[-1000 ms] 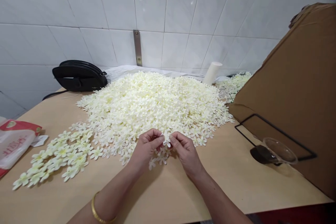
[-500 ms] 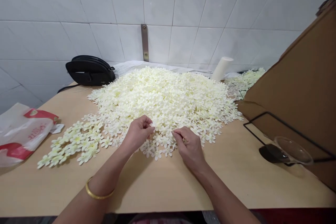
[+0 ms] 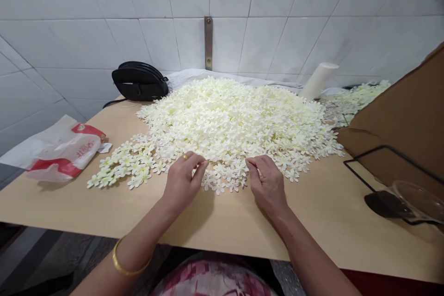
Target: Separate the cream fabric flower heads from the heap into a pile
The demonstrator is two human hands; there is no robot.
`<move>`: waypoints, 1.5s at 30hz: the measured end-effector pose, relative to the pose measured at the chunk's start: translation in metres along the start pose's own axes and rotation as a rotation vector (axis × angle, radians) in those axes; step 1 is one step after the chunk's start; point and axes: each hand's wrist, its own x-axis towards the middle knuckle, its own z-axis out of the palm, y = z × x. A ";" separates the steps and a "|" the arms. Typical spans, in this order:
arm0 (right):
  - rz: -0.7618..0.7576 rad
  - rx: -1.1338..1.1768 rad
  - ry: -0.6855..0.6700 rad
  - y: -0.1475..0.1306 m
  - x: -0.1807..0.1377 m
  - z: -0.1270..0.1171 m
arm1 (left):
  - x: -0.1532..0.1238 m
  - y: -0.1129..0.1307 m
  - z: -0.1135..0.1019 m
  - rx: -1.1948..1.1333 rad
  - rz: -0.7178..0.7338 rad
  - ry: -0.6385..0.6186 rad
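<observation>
Head view shows the left hand (image 3: 182, 180) and right hand (image 3: 267, 184) resting at the near edge of the heap of cream flowers (image 3: 236, 120) on the bench (image 3: 312, 222), each grip pinched loosely at the loose flowers (image 3: 222, 180) between them, though whether a petal is actually caught I cannot tell. Doing this well looks like lifting single blooms with fingertips only, without dragging the edge. The flowers lie flat, faces mostly up; the heap runs left to right along the wall
</observation>
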 end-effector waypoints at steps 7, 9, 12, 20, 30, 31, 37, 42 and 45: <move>-0.089 -0.132 -0.057 0.001 -0.030 -0.016 | -0.067 0.000 0.005 -0.036 0.210 -0.249; -0.119 -0.178 -0.075 0.005 -0.040 -0.017 | -0.071 0.000 0.006 -0.002 0.183 -0.254; -0.138 -0.214 -0.101 0.011 -0.049 -0.016 | -0.070 -0.002 0.008 0.038 0.147 -0.214; -0.123 -0.163 -0.130 0.012 -0.048 -0.011 | -0.069 -0.005 0.015 0.071 0.182 -0.172; -0.109 -0.118 -0.070 0.012 -0.047 -0.012 | -0.017 -0.023 0.000 0.188 0.194 0.115; -0.109 -0.114 -0.066 0.012 -0.047 -0.012 | -0.007 -0.027 0.000 0.226 0.196 0.098; -0.104 -0.090 -0.052 0.011 -0.046 -0.012 | 0.030 -0.039 0.015 0.406 0.213 -0.024; -0.067 -0.102 -0.085 0.006 -0.044 -0.015 | 0.034 -0.047 0.023 0.386 0.271 -0.022; -0.040 -0.106 -0.062 0.002 -0.042 -0.018 | 0.038 -0.055 0.024 0.407 0.336 0.000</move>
